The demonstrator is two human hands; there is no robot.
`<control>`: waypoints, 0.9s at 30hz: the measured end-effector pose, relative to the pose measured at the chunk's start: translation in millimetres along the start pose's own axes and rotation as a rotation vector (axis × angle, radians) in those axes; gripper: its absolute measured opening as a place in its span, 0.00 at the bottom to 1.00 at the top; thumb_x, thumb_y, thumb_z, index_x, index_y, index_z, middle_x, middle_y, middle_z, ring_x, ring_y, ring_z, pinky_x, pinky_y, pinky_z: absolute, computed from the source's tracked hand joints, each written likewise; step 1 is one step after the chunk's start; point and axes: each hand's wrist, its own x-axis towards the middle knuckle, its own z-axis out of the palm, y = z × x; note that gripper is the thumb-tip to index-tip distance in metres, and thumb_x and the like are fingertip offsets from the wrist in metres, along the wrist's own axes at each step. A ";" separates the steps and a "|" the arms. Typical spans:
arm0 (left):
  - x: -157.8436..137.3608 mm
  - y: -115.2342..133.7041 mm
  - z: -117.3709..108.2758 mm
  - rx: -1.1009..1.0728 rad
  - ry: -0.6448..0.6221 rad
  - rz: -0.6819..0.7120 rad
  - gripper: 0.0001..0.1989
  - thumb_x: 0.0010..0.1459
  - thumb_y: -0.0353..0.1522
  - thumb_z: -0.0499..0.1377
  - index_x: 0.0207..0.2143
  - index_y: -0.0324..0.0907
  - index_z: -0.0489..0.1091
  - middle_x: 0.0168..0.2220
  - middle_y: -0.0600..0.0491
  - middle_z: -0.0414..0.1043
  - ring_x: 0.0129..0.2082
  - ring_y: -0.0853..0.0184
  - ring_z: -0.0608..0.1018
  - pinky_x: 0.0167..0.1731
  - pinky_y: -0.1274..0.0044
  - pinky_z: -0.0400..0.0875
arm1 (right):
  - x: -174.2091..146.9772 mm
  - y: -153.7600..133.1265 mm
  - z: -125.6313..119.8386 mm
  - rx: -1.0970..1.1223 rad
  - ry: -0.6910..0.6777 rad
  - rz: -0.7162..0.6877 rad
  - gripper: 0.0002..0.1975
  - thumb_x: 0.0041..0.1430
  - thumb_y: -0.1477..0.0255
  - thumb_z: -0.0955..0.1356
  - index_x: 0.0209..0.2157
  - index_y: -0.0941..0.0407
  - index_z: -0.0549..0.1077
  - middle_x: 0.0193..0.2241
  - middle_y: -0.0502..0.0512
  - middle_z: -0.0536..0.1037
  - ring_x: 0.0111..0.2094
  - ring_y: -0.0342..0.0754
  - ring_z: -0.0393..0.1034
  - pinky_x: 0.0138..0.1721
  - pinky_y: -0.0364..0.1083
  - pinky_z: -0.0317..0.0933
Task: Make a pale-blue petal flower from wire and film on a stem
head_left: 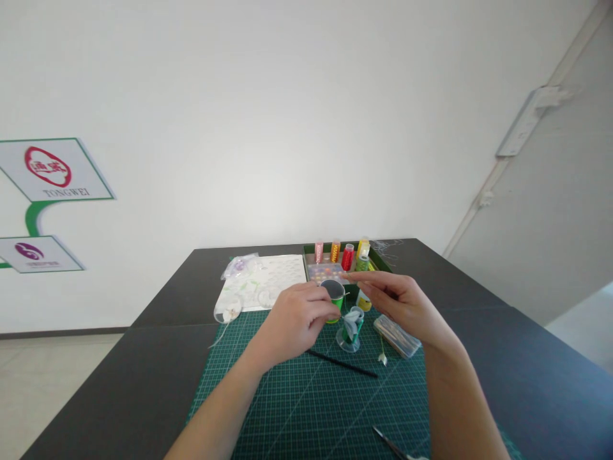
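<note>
My left hand (302, 317) is closed in a pinch, with a small pale grey-blue artificial flower (353, 321) at its fingertips. The petals point right, in front of a green thread spool (348, 343) that stands on the mat. Above and to the right of the flower is my right hand (400, 299), its fingers long and pressed together with the thumb close beneath. Anything as fine as a thread between them is too small to make out. Just behind my left fingertips stands a green cup-like container (334, 291) with a dark inside.
A green cutting mat (306, 409) covers the front of the dark table. On it lie a black stick (342, 363), scissors (390, 442), a clear box (397, 337) and a small white flower (382, 359). Behind are a tray (383, 262) with several thread spools and a white sheet (282, 268).
</note>
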 end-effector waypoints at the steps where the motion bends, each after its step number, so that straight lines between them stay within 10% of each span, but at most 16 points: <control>1: 0.2 0.0 -1.1 -0.003 0.002 -0.002 0.09 0.64 0.23 0.58 0.36 0.41 0.78 0.33 0.54 0.77 0.35 0.67 0.75 0.36 0.74 0.67 | 1.4 2.1 1.6 -0.001 -0.001 0.012 0.17 0.65 0.65 0.67 0.49 0.57 0.82 0.26 0.53 0.77 0.21 0.40 0.55 0.21 0.41 0.49; 19: -3.6 -6.2 -19.3 0.028 0.330 -0.102 0.07 0.65 0.27 0.59 0.36 0.41 0.78 0.33 0.51 0.77 0.33 0.67 0.75 0.35 0.74 0.68 | 10.4 18.6 29.2 0.023 -0.304 0.080 0.19 0.67 0.60 0.65 0.38 0.60 0.80 0.22 0.47 0.60 0.24 0.41 0.48 0.23 0.42 0.43; 27: -4.4 -2.7 -20.7 -0.319 0.396 -0.312 0.06 0.62 0.31 0.63 0.33 0.41 0.79 0.28 0.53 0.74 0.26 0.71 0.70 0.26 0.78 0.61 | -12.5 -3.5 34.9 0.172 -0.375 0.187 0.24 0.67 0.58 0.66 0.53 0.62 0.77 0.16 0.41 0.55 0.16 0.37 0.46 0.18 0.41 0.38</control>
